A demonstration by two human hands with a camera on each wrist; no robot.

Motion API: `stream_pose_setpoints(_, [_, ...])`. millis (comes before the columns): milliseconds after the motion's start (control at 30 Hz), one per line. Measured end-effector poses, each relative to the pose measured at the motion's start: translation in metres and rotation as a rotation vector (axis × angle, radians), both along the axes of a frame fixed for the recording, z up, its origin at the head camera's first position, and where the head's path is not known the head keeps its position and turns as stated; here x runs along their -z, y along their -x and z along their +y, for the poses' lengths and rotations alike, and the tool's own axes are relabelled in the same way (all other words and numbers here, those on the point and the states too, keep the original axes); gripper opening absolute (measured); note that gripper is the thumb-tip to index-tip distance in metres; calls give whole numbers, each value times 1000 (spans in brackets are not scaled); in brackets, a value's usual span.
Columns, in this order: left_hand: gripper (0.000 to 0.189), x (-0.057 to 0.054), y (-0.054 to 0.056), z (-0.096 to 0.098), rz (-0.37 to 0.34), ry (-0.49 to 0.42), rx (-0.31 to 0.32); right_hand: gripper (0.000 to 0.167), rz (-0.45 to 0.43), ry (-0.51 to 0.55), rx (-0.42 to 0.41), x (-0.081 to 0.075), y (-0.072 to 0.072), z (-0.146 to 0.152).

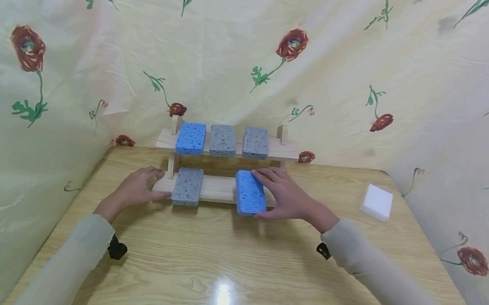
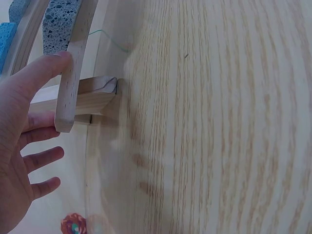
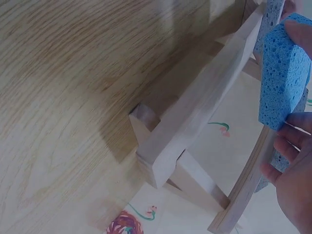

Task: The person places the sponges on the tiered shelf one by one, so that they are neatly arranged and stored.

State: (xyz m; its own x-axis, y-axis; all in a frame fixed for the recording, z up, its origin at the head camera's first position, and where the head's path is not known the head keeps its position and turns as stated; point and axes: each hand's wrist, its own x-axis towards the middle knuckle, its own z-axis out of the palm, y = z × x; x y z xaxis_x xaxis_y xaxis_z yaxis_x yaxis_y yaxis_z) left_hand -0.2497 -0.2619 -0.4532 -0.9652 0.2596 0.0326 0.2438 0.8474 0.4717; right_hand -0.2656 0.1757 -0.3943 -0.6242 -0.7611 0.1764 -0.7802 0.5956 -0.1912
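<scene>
A two-tier wooden rack point(image 1: 218, 189) stands at the back of the table. My left hand point(image 1: 135, 188) holds the left end of its lower board point(image 2: 73, 68), pinched between thumb and index finger while the other fingers stay apart from it. In my right hand point(image 1: 287, 195) is a blue speckled sponge point(image 1: 250, 193), gripped by its long edges between thumb and fingers, tilted over the right part of the lower board. Beside the left hand, a grey sponge point(image 1: 187, 186) rests on that board. The upper board carries a blue sponge point(image 1: 190, 138) and two grey sponges point(image 1: 223, 140).
A white rectangular block point(image 1: 377, 202) lies on the wooden table point(image 1: 192, 264) to the right of the rack. Flowered cloth point(image 1: 220, 56) hangs behind and along both sides. Dark wrist-worn devices point(image 1: 117, 248) sit below both sleeves.
</scene>
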Motion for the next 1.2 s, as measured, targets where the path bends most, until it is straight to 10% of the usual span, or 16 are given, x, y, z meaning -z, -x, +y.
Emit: stream_pose_setpoints(1200, [86,0,0,-1,-8,-14,-3,110,-10,-23,-12,14,3,-32])
